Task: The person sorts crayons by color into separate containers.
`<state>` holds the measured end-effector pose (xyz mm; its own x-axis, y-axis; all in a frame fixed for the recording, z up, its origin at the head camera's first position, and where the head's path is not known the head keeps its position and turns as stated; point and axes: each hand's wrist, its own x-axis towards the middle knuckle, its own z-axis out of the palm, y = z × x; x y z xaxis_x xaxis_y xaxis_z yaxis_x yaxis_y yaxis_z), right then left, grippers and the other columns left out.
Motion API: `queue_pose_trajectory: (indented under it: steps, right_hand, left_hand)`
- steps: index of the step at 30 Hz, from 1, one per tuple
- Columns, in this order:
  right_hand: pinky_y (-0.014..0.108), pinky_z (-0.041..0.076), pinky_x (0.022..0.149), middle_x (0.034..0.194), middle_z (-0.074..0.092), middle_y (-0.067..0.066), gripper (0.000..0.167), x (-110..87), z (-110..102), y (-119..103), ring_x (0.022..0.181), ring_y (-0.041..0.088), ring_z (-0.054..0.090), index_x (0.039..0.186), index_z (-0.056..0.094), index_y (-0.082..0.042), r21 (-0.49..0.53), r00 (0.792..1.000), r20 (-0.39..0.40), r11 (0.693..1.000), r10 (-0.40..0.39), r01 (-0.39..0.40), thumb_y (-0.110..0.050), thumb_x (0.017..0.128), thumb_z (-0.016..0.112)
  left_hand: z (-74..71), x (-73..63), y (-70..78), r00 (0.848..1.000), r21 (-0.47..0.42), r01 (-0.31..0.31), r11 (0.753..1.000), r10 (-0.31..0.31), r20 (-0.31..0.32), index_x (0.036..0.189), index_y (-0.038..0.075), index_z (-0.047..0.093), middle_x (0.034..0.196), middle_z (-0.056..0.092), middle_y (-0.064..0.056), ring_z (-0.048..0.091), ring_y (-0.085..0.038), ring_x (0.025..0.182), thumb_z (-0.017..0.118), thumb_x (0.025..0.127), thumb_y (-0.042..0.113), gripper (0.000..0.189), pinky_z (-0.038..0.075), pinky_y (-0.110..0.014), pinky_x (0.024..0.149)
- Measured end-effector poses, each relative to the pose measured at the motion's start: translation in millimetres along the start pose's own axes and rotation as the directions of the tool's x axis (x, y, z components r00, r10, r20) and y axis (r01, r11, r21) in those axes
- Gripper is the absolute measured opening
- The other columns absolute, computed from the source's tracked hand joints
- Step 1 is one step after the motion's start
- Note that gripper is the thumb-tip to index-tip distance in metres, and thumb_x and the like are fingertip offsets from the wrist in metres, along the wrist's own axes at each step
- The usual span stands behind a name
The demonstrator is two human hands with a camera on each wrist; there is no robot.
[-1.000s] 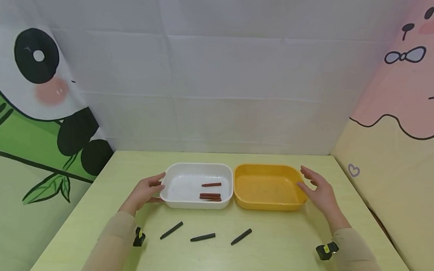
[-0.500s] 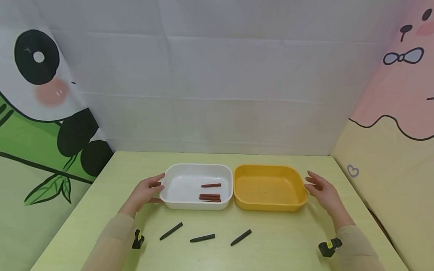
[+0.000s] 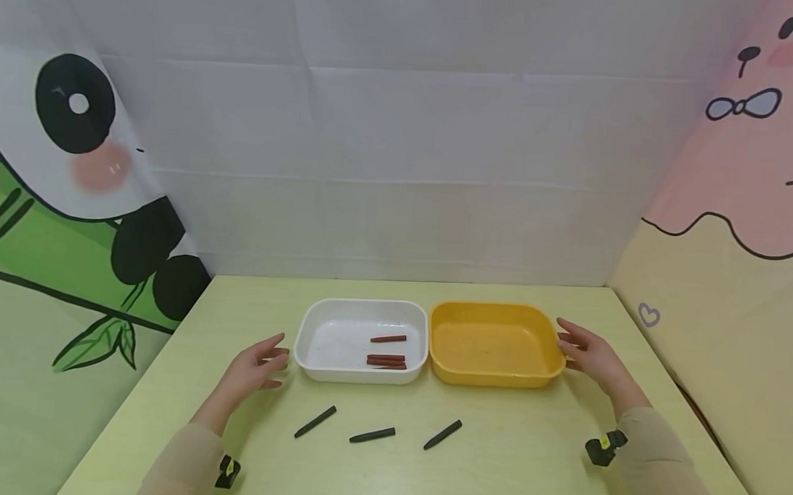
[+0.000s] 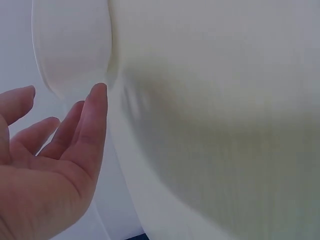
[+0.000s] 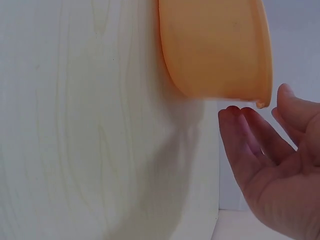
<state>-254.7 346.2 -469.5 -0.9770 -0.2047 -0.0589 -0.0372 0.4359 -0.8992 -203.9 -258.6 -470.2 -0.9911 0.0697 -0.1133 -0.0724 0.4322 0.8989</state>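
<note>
My left hand (image 3: 253, 368) hovers just left of the white tray (image 3: 307, 373), its fingers loosely bent and apart from the wall. In the left wrist view the same hand (image 4: 60, 155) holds nothing, and the tray's end (image 4: 72, 45) lies beyond the fingertips. At the right end of the yellow tray (image 3: 484, 379) is my right hand (image 3: 596, 360), fingertips right at the rim. The right wrist view has these relaxed fingers (image 5: 235, 140) close below the yellow tray's end (image 5: 215, 55). Several reddish-brown crayons (image 3: 386, 360) lie inside the white tray.
Three dark crayons lie on the pale table (image 3: 527, 456) in front of the trays: a left one (image 3: 314, 422), a middle one (image 3: 372, 435) and a right one (image 3: 442, 435). The trays stand side by side. Behind them hangs a pale cloth (image 3: 399, 167).
My left hand has let go of the white tray's end and moved left and toward me. The right hand drew back slightly from over the yellow rim to its outer side. The crayons stayed put.
</note>
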Motion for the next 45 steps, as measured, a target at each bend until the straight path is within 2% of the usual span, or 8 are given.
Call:
queue_pose_trajectory:
  steps: [12,15,21,25,28,32,39,45]
  right_hand:
    - [0.038,0.058,0.086,0.144,0.035,0.040,0.055,1.4,1,-2,0.120,0.049,0.052,0.153,0.025,0.005,0.017,0.999,0.032,1.000,0.023,-0.024,-0.007,0.104,0.049]
    - [0.036,0.058,0.086,0.147,0.032,0.038,0.054,1.6,1,-2,0.121,0.050,0.050,0.151,0.027,0.008,0.024,0.999,0.043,1.000,0.012,-0.013,-0.005,0.104,0.049]
    - [0.034,0.057,0.087,0.149,0.030,0.037,0.052,2.2,1,0,0.121,0.049,0.051,0.149,0.029,0.012,0.032,0.999,0.054,0.999,0.002,-0.004,-0.004,0.103,0.050]
    - [0.034,0.057,0.087,0.148,0.031,0.037,0.052,1.9,1,1,0.121,0.050,0.050,0.148,0.029,0.013,0.030,0.999,0.054,1.000,-0.005,0.004,-0.003,0.103,0.050]
    - [0.034,0.057,0.088,0.148,0.030,0.038,0.052,1.6,1,1,0.122,0.050,0.050,0.148,0.029,0.013,0.034,0.998,0.055,0.999,-0.011,0.009,-0.002,0.103,0.049]
    - [0.034,0.057,0.089,0.148,0.030,0.038,0.051,0.9,1,1,0.123,0.051,0.048,0.148,0.029,0.013,0.039,0.998,0.055,0.999,-0.009,0.007,-0.002,0.103,0.049]
    - [0.034,0.056,0.090,0.149,0.030,0.037,0.052,-0.1,2,0,0.124,0.050,0.047,0.149,0.029,0.012,0.022,0.999,0.051,1.000,-0.002,0.001,-0.004,0.104,0.050]
    - [0.034,0.056,0.090,0.149,0.029,0.037,0.052,0.3,2,1,0.124,0.050,0.048,0.149,0.029,0.012,0.019,0.999,0.051,1.000,0.001,-0.002,-0.005,0.104,0.050]
  left_hand:
    - [-5.4,-34.4,-9.9,0.997,0.111,-0.071,0.991,0.068,0.026,0.147,-0.009,0.037,0.130,0.055,-0.032,0.061,-0.038,0.109,0.061,0.099,0.009,0.056,0.061,-0.032,0.072]
    - [-2.6,-40.0,-9.5,0.998,0.116,-0.068,0.991,0.066,0.021,0.147,-0.007,0.040,0.128,0.058,-0.029,0.062,-0.037,0.108,0.063,0.097,0.008,0.056,0.060,-0.029,0.072]
    - [9.1,-46.7,-13.8,0.992,0.147,-0.122,0.982,0.119,0.030,0.143,-0.006,0.047,0.122,0.064,-0.023,0.065,-0.027,0.101,0.068,0.093,0.008,0.055,0.059,-0.026,0.072]
    - [20.6,-46.0,-19.8,0.977,0.173,-0.214,0.961,0.208,0.053,0.139,-0.006,0.051,0.118,0.066,-0.020,0.066,-0.019,0.097,0.071,0.092,0.011,0.054,0.058,-0.025,0.076]
    - [30.7,-45.0,-22.6,0.955,0.185,-0.296,0.937,0.288,0.069,0.135,-0.009,0.054,0.114,0.068,-0.019,0.067,-0.019,0.094,0.073,0.090,0.012,0.053,0.058,-0.027,0.079]
    - [43.1,-43.9,-22.5,0.941,0.206,-0.338,0.918,0.329,0.074,0.131,-0.006,0.060,0.110,0.070,-0.016,0.067,-0.020,0.092,0.077,0.087,0.012,0.051,0.058,-0.029,0.078]
    - [51.9,-43.5,-19.4,0.941,0.264,-0.339,0.903,0.325,0.096,0.125,-0.001,0.067,0.107,0.071,-0.010,0.064,-0.018,0.091,0.082,0.081,0.013,0.048,0.057,-0.028,0.074]
    - [54.1,-43.6,-17.2,0.953,0.289,-0.301,0.909,0.280,0.112,0.122,0.003,0.070,0.106,0.071,-0.006,0.063,-0.019,0.091,0.082,0.081,0.013,0.044,0.057,-0.027,0.076]
